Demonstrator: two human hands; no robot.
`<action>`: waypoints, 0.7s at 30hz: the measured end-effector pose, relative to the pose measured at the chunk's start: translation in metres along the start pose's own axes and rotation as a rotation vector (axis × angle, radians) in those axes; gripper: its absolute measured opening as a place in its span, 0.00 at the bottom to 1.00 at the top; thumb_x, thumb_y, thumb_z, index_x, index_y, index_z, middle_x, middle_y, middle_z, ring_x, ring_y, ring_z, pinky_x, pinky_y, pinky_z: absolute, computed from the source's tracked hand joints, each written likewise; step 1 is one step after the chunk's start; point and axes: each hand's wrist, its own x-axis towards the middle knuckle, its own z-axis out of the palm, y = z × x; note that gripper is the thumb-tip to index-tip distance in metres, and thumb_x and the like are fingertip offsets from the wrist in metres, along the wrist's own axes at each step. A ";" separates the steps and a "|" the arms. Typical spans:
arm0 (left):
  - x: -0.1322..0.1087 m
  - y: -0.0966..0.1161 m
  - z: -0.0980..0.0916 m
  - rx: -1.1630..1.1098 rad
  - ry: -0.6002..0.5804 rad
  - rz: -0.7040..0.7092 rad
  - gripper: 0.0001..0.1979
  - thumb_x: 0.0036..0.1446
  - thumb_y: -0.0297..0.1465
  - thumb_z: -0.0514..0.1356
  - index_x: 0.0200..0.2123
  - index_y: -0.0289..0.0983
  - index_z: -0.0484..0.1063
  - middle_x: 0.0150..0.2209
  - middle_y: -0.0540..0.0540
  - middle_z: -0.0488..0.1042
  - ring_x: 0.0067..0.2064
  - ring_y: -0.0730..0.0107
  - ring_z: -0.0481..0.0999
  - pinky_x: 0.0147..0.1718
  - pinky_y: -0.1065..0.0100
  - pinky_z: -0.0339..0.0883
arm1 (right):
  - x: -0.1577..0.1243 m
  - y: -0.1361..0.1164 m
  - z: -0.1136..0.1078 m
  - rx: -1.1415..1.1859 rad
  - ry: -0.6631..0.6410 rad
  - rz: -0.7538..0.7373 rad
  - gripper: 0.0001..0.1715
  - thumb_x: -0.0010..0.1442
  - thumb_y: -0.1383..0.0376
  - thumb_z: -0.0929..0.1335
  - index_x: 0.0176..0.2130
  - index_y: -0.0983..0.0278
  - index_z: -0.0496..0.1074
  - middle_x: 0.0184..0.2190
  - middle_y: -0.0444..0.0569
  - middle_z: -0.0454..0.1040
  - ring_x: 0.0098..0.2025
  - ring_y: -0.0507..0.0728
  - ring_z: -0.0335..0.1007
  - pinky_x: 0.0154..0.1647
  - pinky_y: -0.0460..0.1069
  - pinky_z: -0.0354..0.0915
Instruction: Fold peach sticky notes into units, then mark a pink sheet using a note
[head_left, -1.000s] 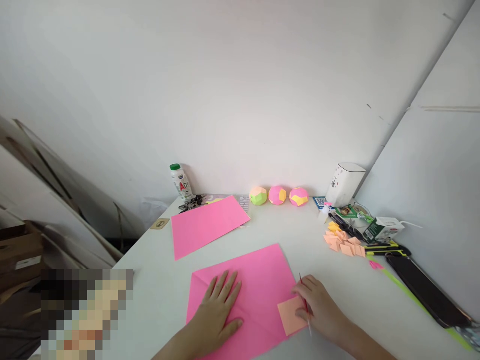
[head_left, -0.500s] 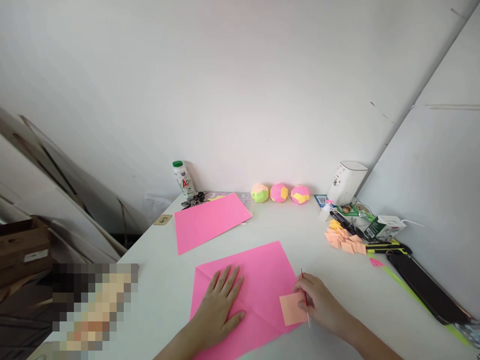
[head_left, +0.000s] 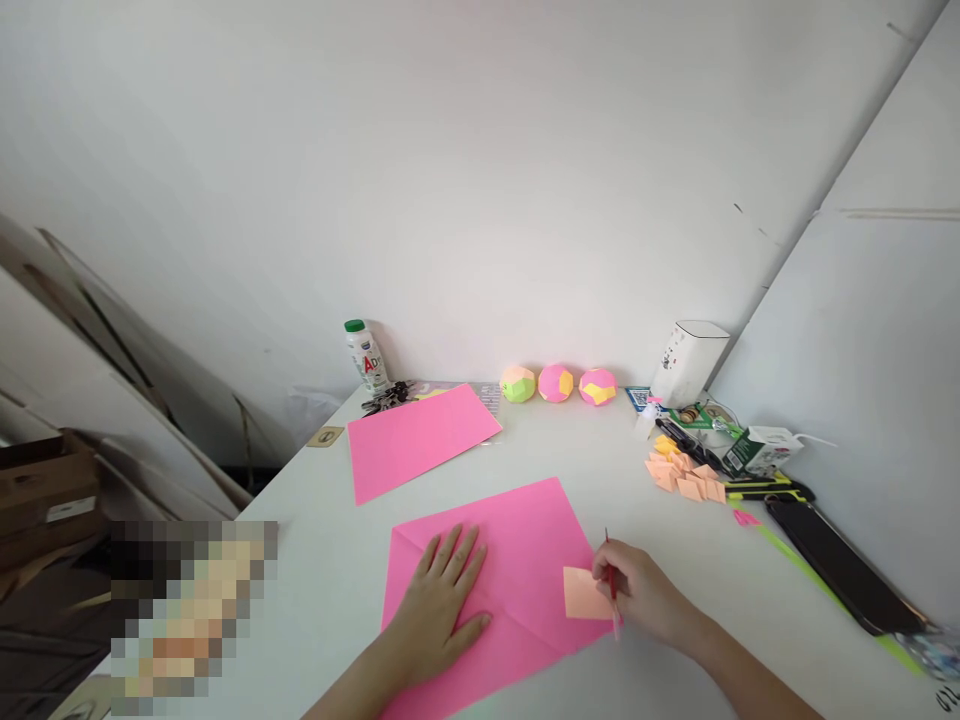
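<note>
My left hand (head_left: pixel 442 595) lies flat with its fingers spread on a large pink sheet of paper (head_left: pixel 517 545), which has crease lines across it. My right hand (head_left: pixel 637 590) is closed around a slim red pen-like stick (head_left: pixel 611 580) with a pale lower end; its exact kind is unclear. By those fingers, a small peach paper square (head_left: pixel 585 595) lies over the right part of the pink sheet. The fingertips cover the square's right edge, so whether they also pinch it is hard to tell.
Another pink sheet (head_left: pixel 420 440) lies at the back left, near a white bottle (head_left: pixel 365 360). Three paper balls (head_left: pixel 556 383) line the wall. Folded peach pieces (head_left: pixel 686 475), a cutter (head_left: pixel 765 488), a black phone-like slab (head_left: pixel 840 565) and a white holder (head_left: pixel 688 365) are on the right.
The peach square has turned slightly and now sits straighter, a little higher. My right hand has shifted slightly up with the red stick. My left hand stays flat on the sheet.
</note>
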 end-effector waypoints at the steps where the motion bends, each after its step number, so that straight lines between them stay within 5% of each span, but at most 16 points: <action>1: 0.002 0.002 -0.001 -0.012 -0.007 0.005 0.35 0.64 0.46 0.46 0.67 0.39 0.35 0.68 0.40 0.44 0.67 0.47 0.45 0.61 0.47 0.46 | 0.001 0.000 -0.003 0.056 0.001 0.014 0.13 0.46 0.78 0.61 0.28 0.62 0.65 0.25 0.41 0.66 0.25 0.51 0.62 0.24 0.44 0.59; 6: 0.019 0.028 -0.002 -0.117 -0.108 0.038 0.36 0.64 0.47 0.43 0.67 0.39 0.33 0.68 0.39 0.39 0.67 0.43 0.41 0.61 0.43 0.42 | 0.005 -0.005 -0.030 0.180 0.105 0.052 0.04 0.51 0.70 0.65 0.27 0.62 0.64 0.25 0.41 0.64 0.26 0.50 0.61 0.28 0.46 0.62; 11: 0.046 0.068 -0.003 -0.248 -0.164 0.084 0.37 0.62 0.51 0.42 0.67 0.37 0.37 0.68 0.37 0.40 0.67 0.39 0.40 0.60 0.40 0.38 | 0.019 -0.021 -0.044 0.385 0.175 0.086 0.09 0.51 0.62 0.70 0.30 0.62 0.65 0.29 0.43 0.67 0.29 0.52 0.63 0.31 0.47 0.63; 17: 0.073 0.100 -0.008 -0.349 -0.188 0.114 0.36 0.61 0.50 0.45 0.66 0.34 0.48 0.63 0.34 0.56 0.62 0.40 0.55 0.58 0.40 0.44 | 0.065 -0.025 0.005 0.358 0.181 0.018 0.07 0.50 0.64 0.68 0.32 0.63 0.66 0.27 0.43 0.68 0.29 0.52 0.65 0.31 0.48 0.65; 21: 0.071 0.100 -0.003 -0.401 0.013 0.058 0.17 0.59 0.36 0.53 0.49 0.35 0.68 0.53 0.37 0.67 0.55 0.50 0.63 0.53 0.49 0.57 | 0.085 -0.010 0.039 0.258 0.145 -0.063 0.04 0.50 0.70 0.65 0.29 0.62 0.64 0.26 0.41 0.66 0.25 0.50 0.62 0.26 0.46 0.62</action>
